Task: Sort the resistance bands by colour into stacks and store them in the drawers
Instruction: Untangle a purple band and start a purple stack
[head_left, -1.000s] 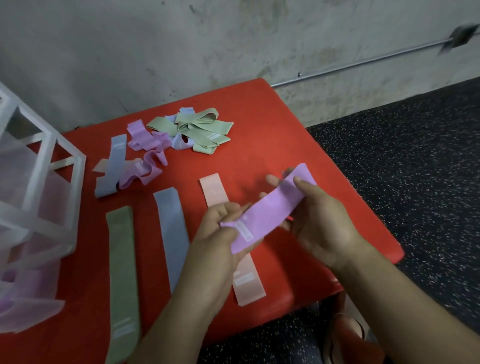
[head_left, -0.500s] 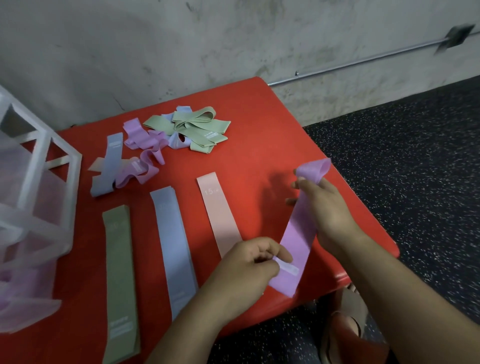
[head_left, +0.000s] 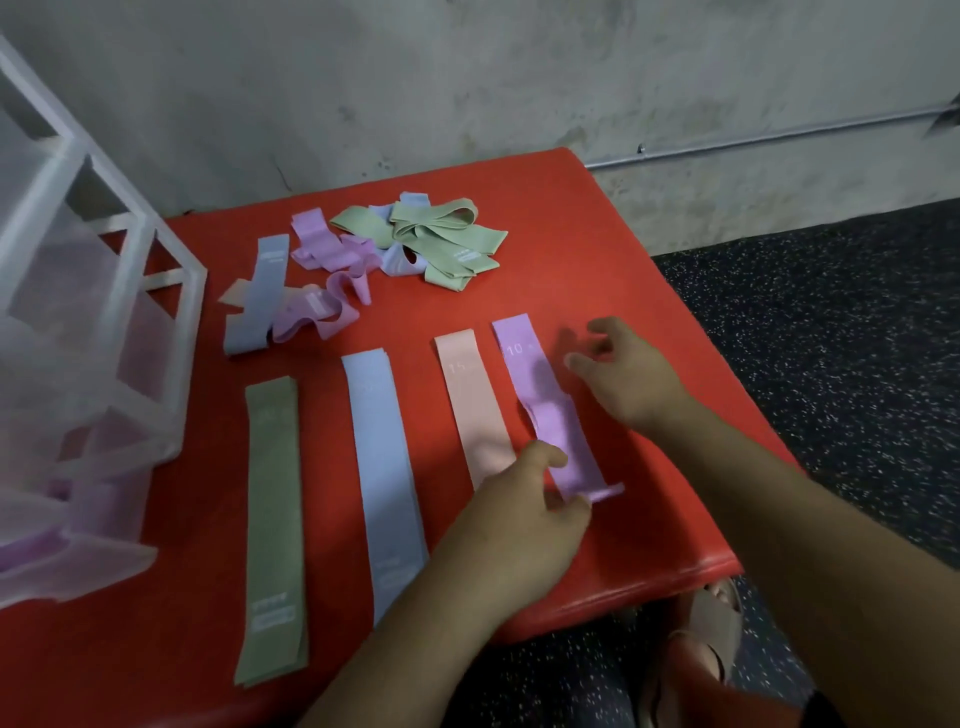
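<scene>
Head: left hand covers pink band end.

We take this for a gym or workout room: black speckled rubber flooring runs up to a rough, stained concrete wall with a metal pipe low along it. A red padded worktop carries loose resistance bands.
</scene>
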